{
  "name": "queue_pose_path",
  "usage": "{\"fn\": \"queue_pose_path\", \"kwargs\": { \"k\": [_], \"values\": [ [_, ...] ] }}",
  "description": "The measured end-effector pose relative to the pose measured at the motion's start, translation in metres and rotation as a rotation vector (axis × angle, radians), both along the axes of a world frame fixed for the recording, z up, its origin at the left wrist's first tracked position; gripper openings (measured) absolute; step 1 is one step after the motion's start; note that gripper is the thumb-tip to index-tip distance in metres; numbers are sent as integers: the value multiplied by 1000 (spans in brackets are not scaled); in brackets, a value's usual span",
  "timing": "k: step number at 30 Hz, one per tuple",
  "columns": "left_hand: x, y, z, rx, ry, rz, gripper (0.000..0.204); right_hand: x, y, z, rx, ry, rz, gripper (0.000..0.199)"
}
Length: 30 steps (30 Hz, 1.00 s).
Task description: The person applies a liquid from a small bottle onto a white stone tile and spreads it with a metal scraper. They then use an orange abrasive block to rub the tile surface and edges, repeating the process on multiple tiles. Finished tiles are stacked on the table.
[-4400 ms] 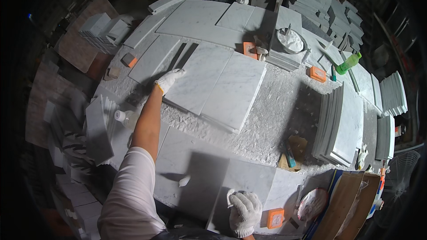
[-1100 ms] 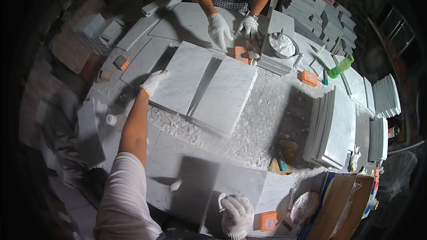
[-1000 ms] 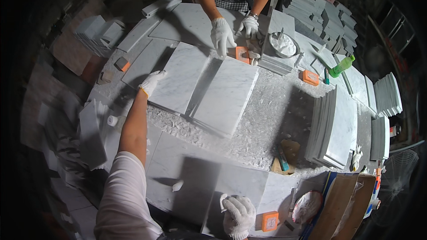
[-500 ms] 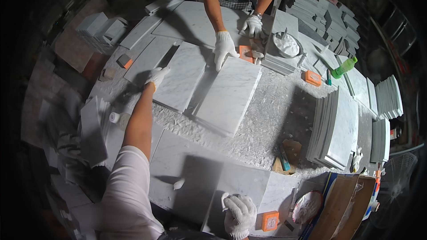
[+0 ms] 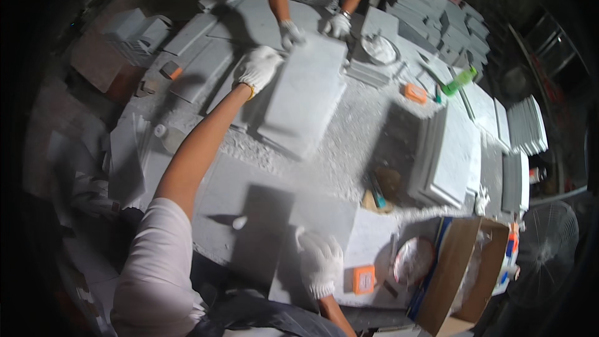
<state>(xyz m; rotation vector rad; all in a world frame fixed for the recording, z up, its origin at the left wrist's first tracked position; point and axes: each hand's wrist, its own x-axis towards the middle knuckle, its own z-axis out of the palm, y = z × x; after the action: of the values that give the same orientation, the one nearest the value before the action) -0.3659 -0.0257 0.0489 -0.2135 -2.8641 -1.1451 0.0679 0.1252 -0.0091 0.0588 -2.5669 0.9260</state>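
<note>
The left arm reaches far forward, nearly straight, the left hand back-up at the left long edge of the slab; its fingers seem close together (the glove is blurred), contact unclear. The slab lies mid-table, a co-worker's hands at its far end. The right hand lies palm down near an orange box, fingers bunched; whether they pinch anything, I cannot tell.

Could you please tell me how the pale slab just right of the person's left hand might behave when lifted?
The pale slab looks flat and straight-edged, so probably stiff. Its stone-like face suggests it is heavy and may chip. White grit nearby could make it slippery.
</note>
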Motion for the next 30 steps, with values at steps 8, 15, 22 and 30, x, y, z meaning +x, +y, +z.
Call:
{"fn": "queue_pose_path", "kwargs": {
  "k": [8,15,22,30],
  "values": [
    [333,100,101,-327,227,-1424,17,14,14,15,-92,-131,111,38],
    [449,113,138,70,-22,-1639,23,68,15,-37,-680,184,-154,27],
    [492,114,150,214,-132,-1734,29,169,71,-53,-677,25,-429,36],
    [511,117,137,286,-207,-1752,36,185,75,-48,-661,-32,-556,38]
  ]
}}
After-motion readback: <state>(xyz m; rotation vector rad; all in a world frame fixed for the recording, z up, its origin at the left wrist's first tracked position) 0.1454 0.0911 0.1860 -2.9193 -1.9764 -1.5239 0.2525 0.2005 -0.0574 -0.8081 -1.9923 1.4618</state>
